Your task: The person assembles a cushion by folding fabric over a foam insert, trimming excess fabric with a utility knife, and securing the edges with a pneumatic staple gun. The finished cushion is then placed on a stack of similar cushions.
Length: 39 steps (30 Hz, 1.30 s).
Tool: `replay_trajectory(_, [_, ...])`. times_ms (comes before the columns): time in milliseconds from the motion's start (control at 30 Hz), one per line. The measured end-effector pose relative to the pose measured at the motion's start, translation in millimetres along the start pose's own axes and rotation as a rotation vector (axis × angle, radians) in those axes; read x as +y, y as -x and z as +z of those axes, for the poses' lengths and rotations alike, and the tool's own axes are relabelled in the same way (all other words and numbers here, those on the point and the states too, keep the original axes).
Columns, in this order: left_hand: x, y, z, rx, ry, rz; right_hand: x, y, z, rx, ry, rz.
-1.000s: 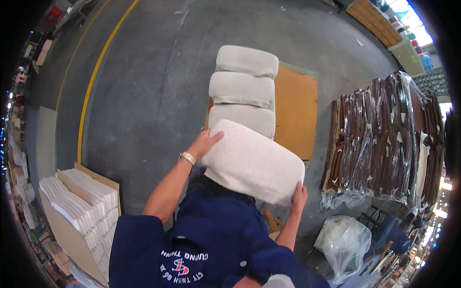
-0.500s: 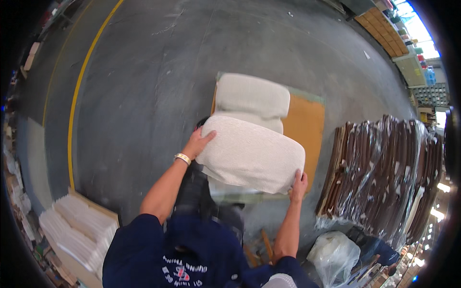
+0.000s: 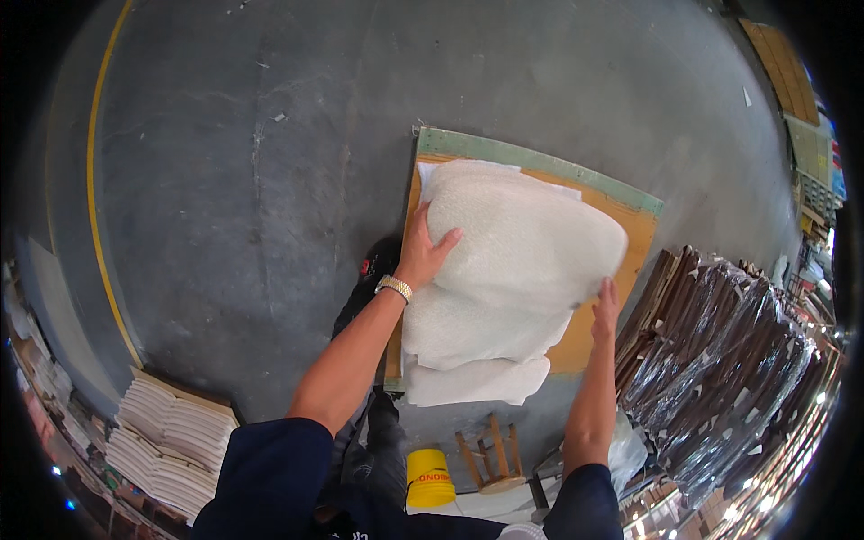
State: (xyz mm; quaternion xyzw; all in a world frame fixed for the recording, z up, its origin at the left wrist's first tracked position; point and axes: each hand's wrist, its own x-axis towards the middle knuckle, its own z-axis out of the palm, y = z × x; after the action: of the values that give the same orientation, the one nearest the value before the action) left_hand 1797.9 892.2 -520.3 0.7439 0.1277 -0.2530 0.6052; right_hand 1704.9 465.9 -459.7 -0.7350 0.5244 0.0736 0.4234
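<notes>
A cream, textured fabric cushion (image 3: 531,229) with rounded corners lies over the wooden board, gripped at both ends. My left hand (image 3: 427,250) has its thumb on top of the cushion's left end, with the fingers around the edge and partly hidden. At the opposite end, my right hand (image 3: 607,310) has its fingertips against the lower right corner; that edge is slightly blurred. More cream padding (image 3: 477,382) shows below, toward me, and the cushion partly covers it. Beneath everything is the brown board (image 3: 576,351) with a pale green border.
Brown sheets wrapped in clear plastic (image 3: 711,360) are stacked at right. Near my legs stand a yellow bucket (image 3: 429,477) and a small wooden stool (image 3: 491,459). Stacked cream pieces (image 3: 171,432) sit at lower left. A yellow line (image 3: 93,180) runs along the grey floor.
The cushion has moved away from me, over the far part of the board, and now covers the padding there. Both hands moved with it, and the bucket has come into view.
</notes>
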Motion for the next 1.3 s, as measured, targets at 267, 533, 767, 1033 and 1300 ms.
replay_trajectory(267, [-3, 17, 0, -0.105, 0.013, -0.169, 21, -23, -4, -0.093, 0.198, 0.161])
replay_trajectory(533, [4, 24, 11, -0.068, 0.071, -0.088, 32, -29, 4, -0.123, 0.068, 0.038])
replay_trajectory(767, [0, 17, -2, -0.184, -0.125, -0.088, 52, 21, 30, 0.196, 0.262, -0.185])
replay_trajectory(1033, [-78, 210, -205, -0.507, -0.689, -0.527, 165, 374, 121, -0.16, 0.069, 0.231])
replay_trajectory(1300, [-98, 291, -320, -0.706, -1.214, -0.362, 341, 688, 137, -0.017, -0.451, 0.573])
